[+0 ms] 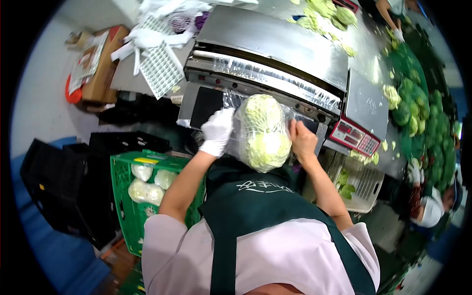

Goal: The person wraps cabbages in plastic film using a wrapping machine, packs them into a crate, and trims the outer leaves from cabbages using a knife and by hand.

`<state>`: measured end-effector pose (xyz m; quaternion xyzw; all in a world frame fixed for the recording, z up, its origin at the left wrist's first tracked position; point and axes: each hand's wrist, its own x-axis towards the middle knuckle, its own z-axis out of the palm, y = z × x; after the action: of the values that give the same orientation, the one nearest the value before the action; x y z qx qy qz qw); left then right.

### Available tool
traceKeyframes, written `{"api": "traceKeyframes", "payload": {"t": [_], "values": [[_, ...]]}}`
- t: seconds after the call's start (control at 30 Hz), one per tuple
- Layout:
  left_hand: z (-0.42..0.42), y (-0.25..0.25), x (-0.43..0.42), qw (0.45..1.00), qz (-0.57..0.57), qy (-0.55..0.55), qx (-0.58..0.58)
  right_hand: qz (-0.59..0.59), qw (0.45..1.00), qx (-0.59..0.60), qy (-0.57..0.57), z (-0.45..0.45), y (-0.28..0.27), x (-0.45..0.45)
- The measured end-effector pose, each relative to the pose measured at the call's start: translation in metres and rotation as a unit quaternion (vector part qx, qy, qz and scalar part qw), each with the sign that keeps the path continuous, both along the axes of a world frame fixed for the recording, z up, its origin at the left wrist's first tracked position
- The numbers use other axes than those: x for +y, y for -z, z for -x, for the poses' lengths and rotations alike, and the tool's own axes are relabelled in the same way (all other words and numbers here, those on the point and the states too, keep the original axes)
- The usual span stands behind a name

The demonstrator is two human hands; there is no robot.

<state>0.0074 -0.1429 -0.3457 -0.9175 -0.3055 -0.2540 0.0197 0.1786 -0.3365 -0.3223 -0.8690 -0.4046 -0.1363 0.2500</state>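
Holding pale green cabbages (262, 132) in clear film (238, 132), two hands are working in front of the wrapping machine (275, 46). The cabbages are lying one behind the other, nearly end to end, along the machine's near side, between the hands. The left hand (217, 131), wearing a white glove, is gripping the film's left edge, its fingers curling closed on it. The right hand (303, 140), bare, is pinching the film on the opposite side, thumb and fingers closing together on it.

Right of the machine, a scale (358, 137) with a red front is sitting on the bench (374, 59), and a pale basket (374, 189) holding leaves is standing below the scale. Left of the machine and nearer the wearer, a green crate (120, 206) is holding wrapped cabbages (146, 191), with black crates (64, 191) standing farther left. White netting (162, 66) is lying beyond the machine's left end. Far right of the machine, green mesh bags (408, 73) are holding more produce, and two other people (430, 209) are showing at the edges.
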Motion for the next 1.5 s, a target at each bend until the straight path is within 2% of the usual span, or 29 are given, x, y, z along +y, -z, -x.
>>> {"api": "traceKeyframes", "payload": {"t": [0.13,0.17,0.2,0.23,0.27,0.3,0.33,0.4,0.47,0.5,0.53,0.57,0.6,0.63,0.67,0.7,0.73,0.77,0.83,0.9,0.93,1.0,1.07,1.17,1.27,1.3,1.4,1.47,1.5], "values": [[-0.050,0.012,-0.054,0.978,0.164,-0.103,-0.076,0.098,0.993,-0.033,-0.058,-0.004,0.011,-0.002],[-0.050,0.000,-0.061,0.960,0.256,-0.099,-0.053,0.052,0.991,0.016,-0.120,-0.010,0.013,-0.008],[-0.053,0.003,-0.072,0.959,0.254,-0.109,-0.064,0.051,0.990,0.007,-0.132,-0.013,0.013,-0.016],[-0.056,0.008,-0.083,0.780,0.555,-0.049,-0.285,-0.005,0.974,0.061,-0.220,-0.014,0.015,-0.023],[-0.054,0.011,-0.095,0.468,0.756,0.028,-0.457,-0.057,0.943,0.120,-0.306,-0.010,0.017,-0.031],[-0.035,-0.049,-0.111,0.214,0.877,0.101,-0.418,-0.126,0.902,0.278,-0.304,0.004,0.019,-0.041],[-0.021,-0.055,-0.120,0.151,0.892,0.137,-0.404,-0.126,0.902,0.205,-0.359,0.013,-0.007,-0.047],[0.007,-0.083,-0.133,0.295,0.886,0.112,-0.341,-0.136,0.888,0.039,-0.438,0.018,-0.037,-0.057],[0.031,-0.087,-0.150,0.222,0.901,0.173,-0.331,-0.113,0.860,0.006,-0.498,0.017,-0.067,-0.074],[0.034,-0.050,-0.158,0.149,0.836,0.392,-0.355,-0.050,0.843,0.000,-0.535,0.016,-0.094,-0.081],[0.050,-0.057,-0.175,0.284,0.821,0.313,-0.384,-0.038,0.812,0.066,-0.579,0.014,-0.120,-0.080],[0.058,-0.074,-0.192,0.257,0.800,0.325,-0.434,-0.061,0.831,0.158,-0.530,0.015,-0.156,-0.083],[0.066,-0.086,-0.208,0.230,0.776,0.336,-0.481,-0.030,0.819,0.232,-0.524,0.002,-0.187,-0.082],[0.099,-0.015,-0.220,0.269,0.761,0.269,-0.525,-0.059,0.793,0.319,-0.516,-0.013,-0.199,-0.077],[0.081,-0.101,-0.231,0.247,0.747,0.310,-0.534,-0.169,0.760,0.398,-0.485,-0.015,-0.201,-0.062],[0.096,-0.082,-0.247,0.371,0.745,0.183,-0.523,-0.222,0.801,0.355,-0.428,-0.018,-0.200,-0.041],[0.110,-0.062,-0.259,0.483,0.722,0.048,-0.493,-0.216,0.864,0.232,-0.392,-0.026,-0.186,-0.018],[0.110,-0.074,-0.263,0.482,0.723,0.044,-0.492,-0.247,0.869,0.154,-0.399,-0.027,-0.162,0.007],[0.106,-0.108,-0.265,0.381,0.774,0.159,-0.481,-0.202,0.872,0.144,-0.421,0.011,-0.102,0.025],[0.110,-0.102,-0.268,0.394,0.760,0.161,-0.491,-0.104,0.822,0.288,-0.480,0.058,-0.034,0.011],[0.115,-0.096,-0.267,0.405,0.752,0.154,-0.497,-0.027,0.828,0.342,-0.444,0.079,-0.026,-0.002],[0.128,-0.087,-0.262,0.425,0.737,0.140,-0.506,-0.003,0.821,0.392,-0.416,0.114,-0.013,-0.010],[0.143,-0.080,-0.258,0.437,0.727,0.123,-0.515,0.059,0.778,0.420,-0.464,0.142,-0.010,-0.014],[0.164,-0.071,-0.242,0.461,0.704,0.110,-0.529,0.226,0.754,0.381,-0.485,0.176,-0.011,-0.003],[0.188,-0.063,-0.237,0.485,0.682,0.097,-0.538,0.304,0.744,0.337,-0.490,0.194,-0.023,0.007],[0.192,-0.054,-0.230,0.492,0.678,0.090,-0.538,0.306,0.742,0.338,-0.492,0.194,-0.022,0.010],[0.203,-0.036,-0.220,0.520,0.661,0.083,-0.534,0.217,0.793,0.354,-0.446,0.177,-0.032,0.028],[0.209,-0.024,-0.218,0.537,0.651,0.078,-0.531,0.238,0.803,0.324,-0.441,0.183,-0.036,0.031],[0.212,-0.015,-0.213,0.547,0.648,0.076,-0.526,0.280,0.778,0.347,-0.443,0.185,-0.042,0.034]]}}
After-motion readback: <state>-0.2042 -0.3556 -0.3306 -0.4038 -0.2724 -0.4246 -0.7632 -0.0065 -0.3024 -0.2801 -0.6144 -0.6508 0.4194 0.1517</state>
